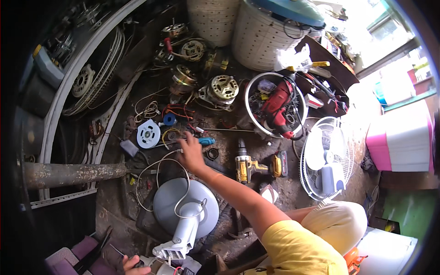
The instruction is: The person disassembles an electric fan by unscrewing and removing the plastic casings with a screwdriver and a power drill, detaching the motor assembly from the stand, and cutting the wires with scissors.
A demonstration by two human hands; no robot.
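My right hand (191, 155) reaches out with fingers apart over loose small parts on the floor, holding nothing I can see. A white cable (158, 161) runs beside its fingers; a teal-handled tool (206, 141) and a dark ring (212, 153) lie near it. At the lower left edge my left hand (133, 265), partly cut off, is closed on what looks like a screwdriver (117, 250) with a thin shaft. Close by is a fan stand, its white neck (184, 231) pointing toward me and its round grey base (167, 201) tilted up.
Several motors (224, 87) lie farther off. A yellow cordless drill (245, 167) rests right of my forearm. Beyond it stand a bowl (248, 98) holding a red power tool (277, 101) and a caged fan (326, 156). White perforated drums (256, 41) stand at the back; a metal post (73, 175) juts in from the left.
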